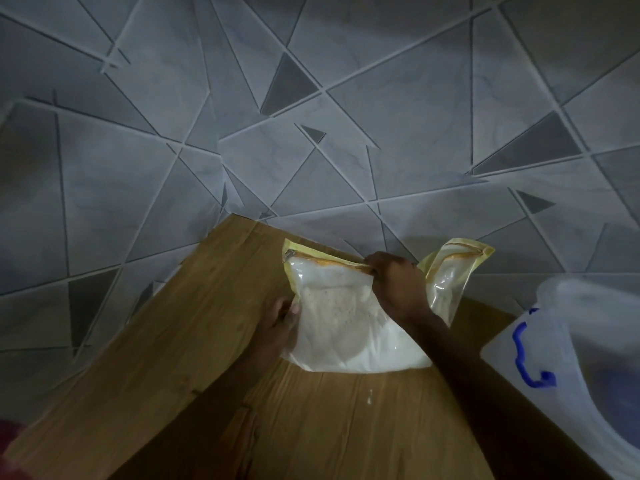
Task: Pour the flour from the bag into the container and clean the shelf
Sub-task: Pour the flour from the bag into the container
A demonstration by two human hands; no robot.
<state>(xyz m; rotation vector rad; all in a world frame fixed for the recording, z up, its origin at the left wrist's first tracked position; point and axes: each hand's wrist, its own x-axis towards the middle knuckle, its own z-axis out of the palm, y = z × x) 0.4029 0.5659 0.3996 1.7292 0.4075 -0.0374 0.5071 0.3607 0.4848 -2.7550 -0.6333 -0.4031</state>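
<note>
A clear plastic flour bag [343,327] with a yellow top edge stands on the wooden shelf [214,341], white flour filling its lower half. My right hand [394,282] grips the bag's top edge near the middle, bunching it so the right corner folds outward. My left hand [280,320] holds the bag's left side, thumb on the front. A translucent plastic container [588,368] with a blue clip stands at the right edge of the view, blurred.
A small white flour spill [370,396] lies on the wood just in front of the bag. The shelf meets a grey wall with a triangle pattern [311,116]. A dark red object [7,434] shows at the lower left corner.
</note>
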